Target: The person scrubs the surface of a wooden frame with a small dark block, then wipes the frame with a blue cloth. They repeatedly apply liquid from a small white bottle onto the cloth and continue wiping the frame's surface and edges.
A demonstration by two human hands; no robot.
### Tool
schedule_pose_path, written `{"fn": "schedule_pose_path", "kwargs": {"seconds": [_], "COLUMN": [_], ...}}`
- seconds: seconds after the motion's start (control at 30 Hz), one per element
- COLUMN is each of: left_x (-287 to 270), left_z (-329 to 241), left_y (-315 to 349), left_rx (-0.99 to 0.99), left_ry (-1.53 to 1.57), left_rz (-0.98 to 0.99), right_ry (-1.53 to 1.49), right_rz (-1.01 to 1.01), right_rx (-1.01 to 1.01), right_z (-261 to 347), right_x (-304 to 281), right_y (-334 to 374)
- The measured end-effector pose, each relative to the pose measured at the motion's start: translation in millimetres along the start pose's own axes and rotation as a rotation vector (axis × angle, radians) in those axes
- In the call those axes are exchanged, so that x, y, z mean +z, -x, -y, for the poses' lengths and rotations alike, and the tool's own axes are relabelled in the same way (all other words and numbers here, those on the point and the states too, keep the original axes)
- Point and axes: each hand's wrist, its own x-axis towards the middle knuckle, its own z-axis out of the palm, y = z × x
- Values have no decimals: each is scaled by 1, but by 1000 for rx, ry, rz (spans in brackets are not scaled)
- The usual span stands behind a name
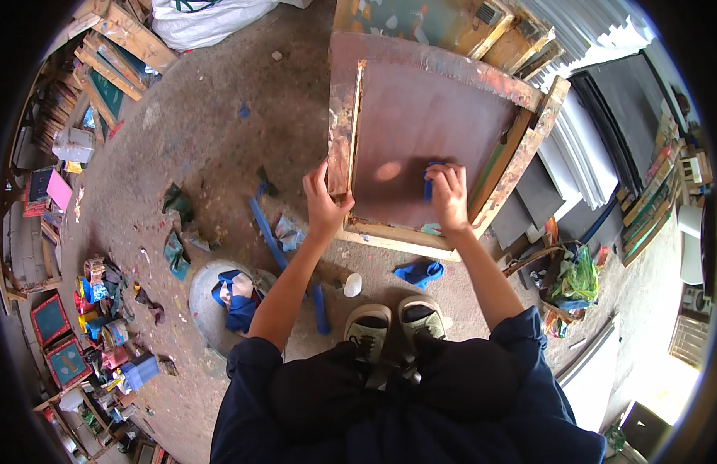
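Observation:
A worn, paint-stained wooden frame (340, 143) with a smooth brownish-purple panel (428, 116), like a printing screen, stands tilted before me. My left hand (324, 205) grips the lower part of its left side, fingers over the wood. On the panel's lower right, my right hand (449, 193) presses a folded blue cloth (428, 189), closed around it. The palm side of that hand is hidden. Below the frame, another crumpled blue cloth (418, 273) lies on the floor, near a small white cup (353, 285).
A round grey container (207, 305) with blue cloth (241, 313) in it stands left of my feet. A blue strip (267, 232) and scraps litter the floor. Paint cans (111, 332) line the far left. At right are a basket with green plastic (576, 278) and stacked boards (579, 155).

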Motion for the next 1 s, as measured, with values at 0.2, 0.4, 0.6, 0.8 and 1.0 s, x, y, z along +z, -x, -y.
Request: {"fn": "schedule_pose_path", "kwargs": {"seconds": [0.2,0.4,0.6,0.8,1.0], "left_x": [5,1,5,10,3], "left_z": [-2,-1,0,0,2], "left_y": [-2,-2,-1,-2,0], "left_rx": [15,23,53,28,22], "left_ry": [-29,-16,-28,-3,-46], "left_rz": [-21,-26,-85,-47,5], "right_ry": [-132,-115,144,-69,14], "right_rz": [286,463,124,236,221], "right_rx": [-297,-224,75,-65,-66], "right_z": [23,16,6,19,9], "right_x": [41,31,-8,30,17], "right_y": [13,78,41,42,62]}}
